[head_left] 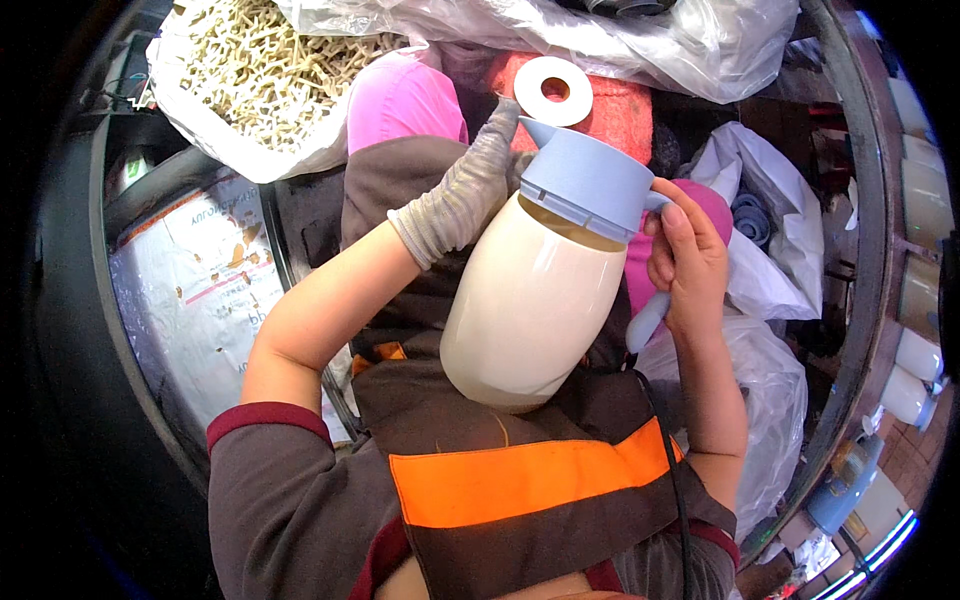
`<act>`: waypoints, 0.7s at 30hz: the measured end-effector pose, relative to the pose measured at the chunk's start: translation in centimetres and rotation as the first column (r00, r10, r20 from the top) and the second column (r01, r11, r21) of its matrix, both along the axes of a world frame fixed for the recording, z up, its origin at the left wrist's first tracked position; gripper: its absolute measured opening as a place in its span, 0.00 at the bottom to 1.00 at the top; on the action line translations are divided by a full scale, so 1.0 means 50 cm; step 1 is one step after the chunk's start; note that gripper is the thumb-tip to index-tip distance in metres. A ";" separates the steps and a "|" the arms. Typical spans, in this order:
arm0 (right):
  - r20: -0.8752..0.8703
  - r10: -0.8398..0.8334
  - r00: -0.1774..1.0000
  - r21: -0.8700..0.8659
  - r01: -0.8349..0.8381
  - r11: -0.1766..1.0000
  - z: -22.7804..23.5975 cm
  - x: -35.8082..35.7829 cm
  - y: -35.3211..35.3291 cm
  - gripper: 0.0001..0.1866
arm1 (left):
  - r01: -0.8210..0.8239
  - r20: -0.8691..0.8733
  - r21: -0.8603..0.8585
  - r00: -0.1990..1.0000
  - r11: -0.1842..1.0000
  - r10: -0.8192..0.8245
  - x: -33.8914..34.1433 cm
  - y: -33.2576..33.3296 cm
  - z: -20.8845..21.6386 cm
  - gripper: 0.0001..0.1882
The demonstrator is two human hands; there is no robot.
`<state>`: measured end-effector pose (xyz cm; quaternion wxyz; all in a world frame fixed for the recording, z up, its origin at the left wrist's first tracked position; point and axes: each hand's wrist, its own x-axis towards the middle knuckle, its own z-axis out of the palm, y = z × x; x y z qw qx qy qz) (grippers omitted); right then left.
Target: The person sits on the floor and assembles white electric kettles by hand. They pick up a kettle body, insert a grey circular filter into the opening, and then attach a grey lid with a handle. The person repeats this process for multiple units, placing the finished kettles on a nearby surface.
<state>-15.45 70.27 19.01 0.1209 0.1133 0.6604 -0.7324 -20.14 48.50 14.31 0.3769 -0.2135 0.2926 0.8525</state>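
1. Jug (530, 310): cream body, in the person's lap, base down on the brown apron (440, 420), tilted w/ top end away & to R.
2. Blue top (600, 180) is on the neck end, spout (540, 132) pointing L & away; handle (648, 325) on R side.
3. L hand (465, 195), gray glove, is up against the spout side of the top. Most fingers hidden behind it, so can't tell how tight they are.
4. R hand (690, 245), bare, is curled round the handle's upper part, thumb & fingers closed in.
5. Done, AFAICT: body & top are together, handle already on top.
6. Left, prob: seating. A yellowish gap (570, 227) shows btwn top & body, tabs exposed, so top looks not yet flush. Handle's lower end stands apart from body, i.e. not fixed there yet.
7. Can't see inside the top; lid status unknown.
8. Nearby: white ring (530, 75) on red pad (625, 110); white sack (295, 165) of small beige bits (265, 65) upper L; blue part (750, 220) in a bag (785, 190) at R.
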 end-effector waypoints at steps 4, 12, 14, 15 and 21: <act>-0.075 0.025 0.997 0.112 -0.017 0.994 -0.008 0.005 -0.005 0.15 | 0.042 -0.089 0.186 0.996 0.982 -0.025 0.013 -0.020 -0.029 0.47; -0.107 0.092 0.990 0.209 -0.068 0.976 -0.033 0.015 0.000 0.14 | 0.243 -0.439 -0.006 0.871 0.970 -0.221 0.045 -0.033 -0.005 0.36; -0.080 0.101 0.992 0.209 -0.082 0.974 -0.035 0.022 0.007 0.13 | 0.268 -0.511 -0.099 0.813 0.958 -0.280 0.047 -0.032 -0.022 0.36; -0.069 0.109 0.992 0.224 -0.091 0.970 -0.032 0.028 0.007 0.13 | 0.275 -0.522 -0.140 0.796 0.951 -0.307 0.051 -0.034 -0.025 0.35; 0.250 0.258 0.933 0.061 -0.281 0.958 0.019 0.009 0.040 0.18 | 0.333 -0.602 -0.301 0.660 0.894 -0.449 0.044 -0.027 0.024 0.36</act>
